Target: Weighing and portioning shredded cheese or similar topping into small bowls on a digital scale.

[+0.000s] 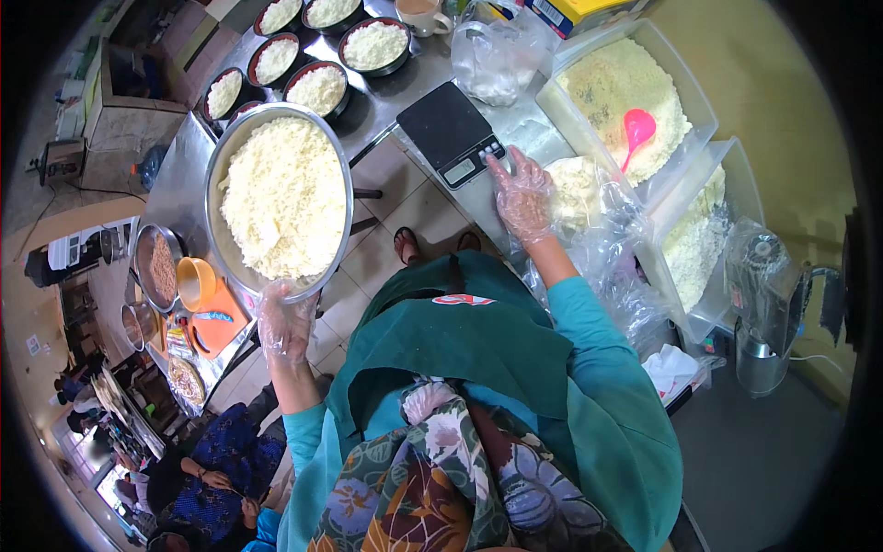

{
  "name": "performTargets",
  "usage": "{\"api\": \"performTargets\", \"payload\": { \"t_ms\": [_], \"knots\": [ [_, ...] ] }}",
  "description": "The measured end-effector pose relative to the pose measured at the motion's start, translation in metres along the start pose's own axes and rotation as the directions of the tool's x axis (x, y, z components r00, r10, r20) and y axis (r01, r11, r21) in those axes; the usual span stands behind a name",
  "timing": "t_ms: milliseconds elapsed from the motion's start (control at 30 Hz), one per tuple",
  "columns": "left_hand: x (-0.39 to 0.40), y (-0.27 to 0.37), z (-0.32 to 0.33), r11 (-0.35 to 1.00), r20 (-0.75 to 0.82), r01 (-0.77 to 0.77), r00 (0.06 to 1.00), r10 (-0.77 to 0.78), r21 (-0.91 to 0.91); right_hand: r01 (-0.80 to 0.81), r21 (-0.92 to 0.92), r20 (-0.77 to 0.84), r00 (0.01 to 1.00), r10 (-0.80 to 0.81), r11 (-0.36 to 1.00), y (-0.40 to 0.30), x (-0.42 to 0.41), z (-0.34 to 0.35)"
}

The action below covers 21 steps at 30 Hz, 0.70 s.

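Note:
A large steel bowl heaped with pale, crumbly grated food is gripped at its near rim by my left hand, which wears a clear plastic glove. The bowl is held beside the metal table, over its edge. My right hand, gloved the same way, holds nothing. Its fingers are spread, and a fingertip rests at the buttons of a black digital kitchen scale. Nothing sits on the scale's platform. Close beside that hand is a clear plastic bag with more pale food.
Several black bowls of the pale food stand near a mug. Right are clear bins, one holding a pink spoon, and a wrapped mixer. Left are an orange cutting board and a pan. Another person is lower left.

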<state>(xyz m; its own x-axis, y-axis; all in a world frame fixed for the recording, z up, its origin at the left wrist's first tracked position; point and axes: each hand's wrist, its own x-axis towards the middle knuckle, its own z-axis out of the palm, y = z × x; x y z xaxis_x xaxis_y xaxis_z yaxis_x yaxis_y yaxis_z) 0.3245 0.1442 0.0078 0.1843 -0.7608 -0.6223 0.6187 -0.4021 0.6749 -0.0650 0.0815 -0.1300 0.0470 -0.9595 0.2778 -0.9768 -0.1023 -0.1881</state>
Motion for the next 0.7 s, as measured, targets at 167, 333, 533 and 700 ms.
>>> {"api": "performTargets", "payload": {
  "t_ms": [167,333,533,700],
  "knots": [
    [0.003,-0.009,0.008,0.998,-0.010,0.020,1.000,-0.020,0.061,0.029,-0.007,-0.016,0.999,-0.029,1.000,0.003,0.003,0.013],
    [0.006,-0.011,0.017,0.994,-0.027,0.065,0.998,-0.062,0.087,0.038,-0.068,0.101,0.994,-0.031,0.997,0.005,0.001,0.019],
    [0.010,-0.014,0.023,0.990,-0.057,0.076,0.996,-0.070,0.115,0.056,-0.180,0.259,0.966,-0.008,0.982,-0.006,0.009,0.015],
    [0.013,-0.018,0.019,0.996,0.006,0.061,0.998,-0.062,0.068,0.069,-0.235,0.343,0.939,0.016,0.969,-0.015,0.023,0.002]
  ]
}}
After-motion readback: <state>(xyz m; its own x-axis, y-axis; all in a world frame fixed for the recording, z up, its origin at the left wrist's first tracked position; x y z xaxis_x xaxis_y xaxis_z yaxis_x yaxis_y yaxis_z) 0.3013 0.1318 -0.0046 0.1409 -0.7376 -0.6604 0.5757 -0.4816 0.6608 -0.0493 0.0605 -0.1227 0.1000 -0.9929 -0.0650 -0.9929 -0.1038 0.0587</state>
